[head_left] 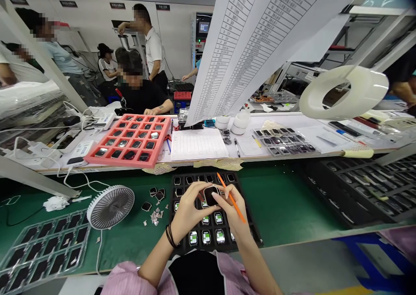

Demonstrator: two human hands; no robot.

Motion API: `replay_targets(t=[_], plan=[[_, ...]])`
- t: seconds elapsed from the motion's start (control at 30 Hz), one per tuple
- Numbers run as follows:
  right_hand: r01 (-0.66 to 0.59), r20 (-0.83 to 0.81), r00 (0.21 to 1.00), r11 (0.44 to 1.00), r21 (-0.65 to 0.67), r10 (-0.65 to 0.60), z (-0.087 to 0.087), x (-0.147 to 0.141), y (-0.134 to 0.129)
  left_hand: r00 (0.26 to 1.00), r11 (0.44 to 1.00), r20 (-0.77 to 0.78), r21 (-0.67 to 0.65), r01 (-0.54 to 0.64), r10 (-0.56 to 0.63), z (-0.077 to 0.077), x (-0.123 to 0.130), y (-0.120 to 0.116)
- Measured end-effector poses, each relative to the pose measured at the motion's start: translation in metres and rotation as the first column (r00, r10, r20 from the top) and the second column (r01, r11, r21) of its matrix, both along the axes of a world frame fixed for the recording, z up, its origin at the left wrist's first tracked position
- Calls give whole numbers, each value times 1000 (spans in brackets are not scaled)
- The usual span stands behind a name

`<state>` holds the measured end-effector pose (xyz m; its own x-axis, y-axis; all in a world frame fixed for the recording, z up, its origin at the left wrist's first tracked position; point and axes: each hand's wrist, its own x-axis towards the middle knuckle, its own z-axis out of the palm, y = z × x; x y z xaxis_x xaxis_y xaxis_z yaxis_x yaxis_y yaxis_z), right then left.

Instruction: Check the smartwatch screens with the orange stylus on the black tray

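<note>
Dark, square, round-cornered watch-like unit was raised between both bare hands, above the tray. Left hand gripped its edge between thumb and curled fingers; right hand steadied the other side, thumb over the dark glass, a slim orange stick tucked between its fingers. Handling of this piece looked unfinished. Beneath, the black compartmented tray carried rows of similar units: the near row showed lit green-and-white screens, the far row dark screens. The batch seemed partway through, though nothing told whether lit or dark marked the finished ones. Left of the tray, loose square units lay on the green mat, near scattered small silvery scraps, not set in any compartment. Hidden: the tray's middle, under hands and forearms; the raised unit's underside; the stick's exact grip. Printing on the hanging white paper sheet was too small to read.
</note>
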<state>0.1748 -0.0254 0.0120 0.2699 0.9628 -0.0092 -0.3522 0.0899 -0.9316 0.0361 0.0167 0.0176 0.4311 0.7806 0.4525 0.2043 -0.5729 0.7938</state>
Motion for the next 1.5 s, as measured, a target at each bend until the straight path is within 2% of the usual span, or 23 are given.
replay_targets(t=[0.1, 0.27, 0.4, 0.5, 0.53, 0.6, 0.63, 0.7, 0.77, 0.83, 0.9, 0.97, 1.1, 1.2, 1.3, 1.37, 1.5], plan=[[19, -29, 999, 1000, -22, -20, -1, 2, 0, 1000, 999, 30, -51, -5, 7, -4, -1, 3], [66, -2, 998, 998, -9, -66, -4, 4, 3, 996, 975, 72, -220, -37, 54, -16, -3, 8], [67, 19, 998, 998, -1, -67, -5, 5, 3, 996, 965, 77, -260, -21, 43, -19, -1, 9], [66, 84, 994, 998, 24, -68, -20, 9, 11, 997, 962, 69, -273, -8, 28, -28, 2, 18], [75, 139, 987, 997, 27, -78, -31, 12, 17, 998, 962, 59, -274, -8, 25, -36, 3, 24], [125, 301, 945, 992, 16, -124, -62, 19, 34, 1000, 961, 1, -276, -30, 32, -63, 4, 42], [162, 410, 901, 987, -11, -143, -82, 23, 44, 996, 958, -67, -278, -72, 55, -81, 5, 53], [183, 477, 870, 981, -70, -128, -124, 31, 64, 973, 941, -205, -295, -167, 109, -122, 5, 73], [196, 537, 838, 972, -131, -97, -165, 38, 81, 956, 931, -271, -306, -199, 115, -162, 7, 89], [184, 588, 808, 966, -180, -44, -200, 43, 94, 937, 929, -336, -305, -207, 98, -196, 11, 98], [157, 624, 781, 964, -216, 13, -226, 47, 102, 916, 935, -395, -294, -199, 71, -219, 18, 104], [140, 654, 755, 961, -240, 54, -246, 50, 107, 890, 943, -453, -277, -186, 43, -233, 27, 107], [148, 714, 696, 957, -249, 78, -269, 55, 113, 833, 958, -553, -232, -168, 12, -247, 39, 112], [197, 765, 643, 956, -216, 40, -275, 65, 113, 795, 966, -607, -190, -175, 24, -250, 38, 113], [304, 817, 576, 936, -178, -31, -274, 87, 108, 762, 974, -648, -161, -160, 18, -249, 43, 113], [382, 848, 527, 907, -175, -59, -274, 106, 104, 742, 980, -670, -165, -110, -30, -248, 58, 113], [481, 885, 464, 848, -221, -32, -276, 137, 102, 684, 979, -716, -202, -6, -143, -249, 106, 113]])
